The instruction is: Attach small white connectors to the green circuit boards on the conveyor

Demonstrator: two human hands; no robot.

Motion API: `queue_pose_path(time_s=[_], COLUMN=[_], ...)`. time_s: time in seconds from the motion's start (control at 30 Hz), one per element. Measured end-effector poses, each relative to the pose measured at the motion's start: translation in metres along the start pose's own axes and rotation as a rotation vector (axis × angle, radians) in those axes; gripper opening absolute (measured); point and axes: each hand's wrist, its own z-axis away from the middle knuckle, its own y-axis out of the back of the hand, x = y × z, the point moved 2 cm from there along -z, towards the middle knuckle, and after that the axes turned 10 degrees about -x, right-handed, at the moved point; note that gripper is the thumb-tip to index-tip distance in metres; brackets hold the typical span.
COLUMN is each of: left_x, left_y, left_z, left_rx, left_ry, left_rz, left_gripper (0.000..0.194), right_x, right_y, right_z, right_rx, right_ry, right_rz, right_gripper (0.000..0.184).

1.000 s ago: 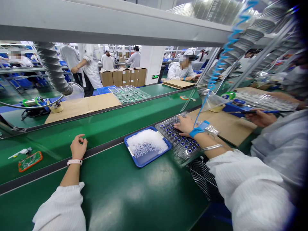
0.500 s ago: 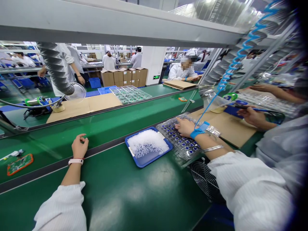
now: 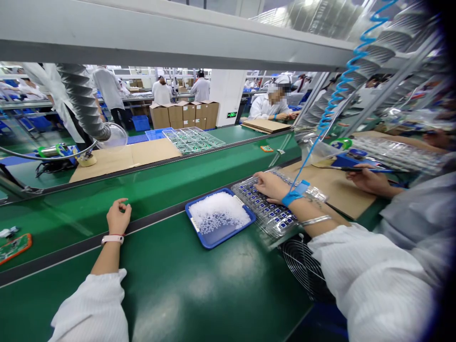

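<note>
My left hand (image 3: pixel 118 216) rests at the dark near edge of the green conveyor belt, its fingers loosely bent and apart, with nothing in them. My right hand (image 3: pixel 271 186) reaches over a clear plastic tray (image 3: pixel 276 228) with rows of small dark-blue square parts. Its bent fingers touch down among the parts at the tray's left side, the thumb apart from the forefinger; no part shows in them. A blue wrist strap with a coiled cord circles that wrist. Between my hands lies a shallow blue tray (image 3: pixel 213 245) of small white pellets (image 3: pixel 219 211).
Orange-edged circuit boards (image 3: pixel 16 249) lie on the belt (image 3: pixel 149 190). At my right, a co-worker's hand (image 3: pixel 368 180) holds a pen-like tool over cardboard (image 3: pixel 342 192). A black wire fan guard (image 3: pixel 302 266) sits below the table's right edge. Grey ducts (image 3: pixel 80 99) hang above.
The circuit boards on the belt have shifted left. My right hand has slid slightly left, its forefinger more bent. My left hand stays still. The co-worker's tool hand has moved left and lower.
</note>
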Motion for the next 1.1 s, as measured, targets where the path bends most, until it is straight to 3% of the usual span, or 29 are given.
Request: queue_pose_path(time_s=[0.23, 0.9, 1.1], left_x=[0.001, -0.004, -0.005], left_y=[0.000, -0.003, -0.003], left_z=[0.000, -0.001, -0.002], left_rx=[-0.007, -0.009, -0.006], left_ry=[0.013, -0.010, -0.014], left_rz=[-0.010, -0.010, -0.017], left_gripper=[0.032, 0.028, 0.030], right_x=[-0.036, -0.045, -0.044], right_y=[0.015, 0.022, 0.021], right_z=[0.005, 0.006, 0.007], right_rx=[-0.028, 0.032, 0.026], right_ry=[0.203, 0.331, 0.265], right_rz=[0.172, 0.190, 0.181], right_gripper=[0.032, 0.033, 0.033])
